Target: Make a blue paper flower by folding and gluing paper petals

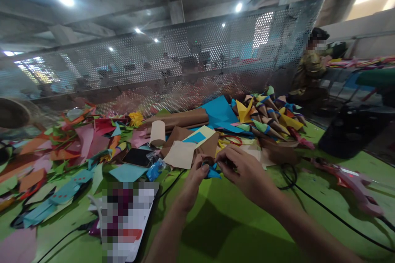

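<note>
Between my hands is a small folded paper piece (213,172), blue with pointed ends and a brown part at its top. My left hand (196,174) pinches it from the left with thumb and fingers. From the right, the bent fingers of my right hand (239,165) close on its upper edge; the fingertips partly hide the contact. Just beyond my hands lie a beige paper sheet (180,155), brown paper (212,143) and a pale yellow strip (206,137) with a blue rectangle (196,137) on it.
Coloured paper scraps (89,139) cover the left. A phone (136,157) and a paper roll (158,133) lie behind my left hand. Brown paper cones (268,111) are piled at the back right. A pink glue gun (350,183) with its cord lies right; a person (310,68) sits beyond.
</note>
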The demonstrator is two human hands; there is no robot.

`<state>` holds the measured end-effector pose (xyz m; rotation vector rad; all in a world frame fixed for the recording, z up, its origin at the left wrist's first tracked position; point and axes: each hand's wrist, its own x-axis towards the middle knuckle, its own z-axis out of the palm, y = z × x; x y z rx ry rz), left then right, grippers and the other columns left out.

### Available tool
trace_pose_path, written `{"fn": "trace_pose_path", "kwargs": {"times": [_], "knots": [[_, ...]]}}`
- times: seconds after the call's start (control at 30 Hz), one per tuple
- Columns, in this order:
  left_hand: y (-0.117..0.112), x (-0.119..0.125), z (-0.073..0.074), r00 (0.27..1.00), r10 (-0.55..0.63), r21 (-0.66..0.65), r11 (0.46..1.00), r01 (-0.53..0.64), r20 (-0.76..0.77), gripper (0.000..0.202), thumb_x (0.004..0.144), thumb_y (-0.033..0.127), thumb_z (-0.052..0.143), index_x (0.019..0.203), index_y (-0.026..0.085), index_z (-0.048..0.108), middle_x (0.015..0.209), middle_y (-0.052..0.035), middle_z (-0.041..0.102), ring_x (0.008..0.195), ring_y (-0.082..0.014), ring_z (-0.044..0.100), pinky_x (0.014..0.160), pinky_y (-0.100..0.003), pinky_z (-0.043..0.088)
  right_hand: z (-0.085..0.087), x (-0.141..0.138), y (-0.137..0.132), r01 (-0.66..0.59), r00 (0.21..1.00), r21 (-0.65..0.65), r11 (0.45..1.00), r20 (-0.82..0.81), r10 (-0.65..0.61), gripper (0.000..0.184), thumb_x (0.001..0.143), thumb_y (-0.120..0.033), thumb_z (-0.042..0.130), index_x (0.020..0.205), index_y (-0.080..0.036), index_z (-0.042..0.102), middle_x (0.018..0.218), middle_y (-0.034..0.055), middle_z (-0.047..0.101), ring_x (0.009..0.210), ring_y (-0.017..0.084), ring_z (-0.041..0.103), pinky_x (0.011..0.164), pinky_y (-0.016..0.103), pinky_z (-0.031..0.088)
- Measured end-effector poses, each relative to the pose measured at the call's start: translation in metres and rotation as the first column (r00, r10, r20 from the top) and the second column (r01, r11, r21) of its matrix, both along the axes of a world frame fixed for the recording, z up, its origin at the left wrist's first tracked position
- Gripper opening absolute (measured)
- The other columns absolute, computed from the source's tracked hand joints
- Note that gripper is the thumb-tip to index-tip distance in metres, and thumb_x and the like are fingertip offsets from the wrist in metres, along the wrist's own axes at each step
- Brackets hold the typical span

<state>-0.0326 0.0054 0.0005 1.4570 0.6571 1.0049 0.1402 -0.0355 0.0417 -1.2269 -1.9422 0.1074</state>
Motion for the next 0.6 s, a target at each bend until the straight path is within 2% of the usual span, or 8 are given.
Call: {"fn": "trace_pose_path", "kwargs": {"times": [0.23, 0.37, 0.5, 0.6], "knots": [[-0.002, 0.001, -0.001, 0.999, -0.043, -0.016, 0.999, 0.043, -0.001, 0.039, 0.086, 0.057, 0.053, 0.102, 0.022, 0.058, 0.096, -0.0037, 0.054, 0.092, -0.0219, 0.048, 0.084, -0.033, 0.040, -0.004, -0.003, -0.001, 0.065, 0.998, 0.020, 0.998, -0.014, -0.064, 0.011, 0.088, -0.009, 0.052, 0.088, -0.019, 0.056, 0.087, 0.0070, 0.061, 0.078, 0.020, 0.058, 0.066, 0.029, 0.043], [-0.004, 0.002, -0.001, 1.000, -0.009, 0.010, 1.000, 0.009, 0.011, 0.034, 0.090, 0.052, 0.049, 0.103, 0.021, 0.056, 0.096, -0.0030, 0.052, 0.094, -0.0212, 0.046, 0.088, -0.033, 0.038, -0.007, -0.004, -0.001, 0.069, 0.996, -0.017, 0.997, -0.050, -0.070, 0.010, 0.092, -0.013, 0.050, 0.088, -0.020, 0.057, 0.088, 0.0064, 0.062, 0.081, 0.021, 0.058, 0.068, 0.029, 0.044], [-0.001, 0.002, -0.005, 0.999, 0.037, -0.003, 0.999, -0.037, 0.027, 0.033, 0.091, 0.051, 0.049, 0.102, 0.021, 0.054, 0.097, -0.0039, 0.052, 0.096, -0.0219, 0.047, 0.089, -0.032, 0.039, -0.010, -0.005, -0.001, 0.055, 0.979, -0.075, 0.996, -0.191, -0.069, 0.006, 0.093, -0.020, 0.053, 0.094, -0.022, 0.059, 0.093, 0.0057, 0.064, 0.082, 0.020, 0.060, 0.069, 0.029, 0.047], [0.001, 0.002, -0.008, 0.996, 0.076, 0.008, 0.997, -0.076, 0.044, 0.032, 0.092, 0.051, 0.048, 0.101, 0.021, 0.055, 0.094, -0.0034, 0.051, 0.092, -0.0208, 0.046, 0.086, -0.031, 0.039, -0.011, -0.005, -0.004, 0.081, 0.956, -0.095, 0.992, -0.276, -0.104, 0.003, 0.092, -0.022, 0.055, 0.089, -0.022, 0.056, 0.086, 0.0036, 0.062, 0.076, 0.018, 0.058, 0.064, 0.027, 0.045]]}}
